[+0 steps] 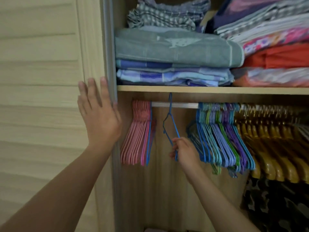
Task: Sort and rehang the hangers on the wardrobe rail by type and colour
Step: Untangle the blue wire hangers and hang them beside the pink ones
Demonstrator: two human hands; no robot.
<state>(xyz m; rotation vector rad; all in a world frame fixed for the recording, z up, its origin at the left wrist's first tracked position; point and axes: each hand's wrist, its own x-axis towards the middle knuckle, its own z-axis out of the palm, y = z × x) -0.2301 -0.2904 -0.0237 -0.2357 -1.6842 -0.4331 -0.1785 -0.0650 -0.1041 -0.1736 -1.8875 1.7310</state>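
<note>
Right hand (183, 150): fingers pinch lower end of blue hanger (170, 124), hook at rail (174, 104), between pink hangers (138, 133) at 9 o'clock and mixed blue-purple hangers (220, 134) at 3 o'clock. Left hand (98, 114): fingers straight, flat against wardrobe door (41, 81) edge.

Light wood-grain wardrobe (137, 190), louvred door (41, 64) on left, shelf (200, 89) w/ folded linens (175, 47), dim light
</note>
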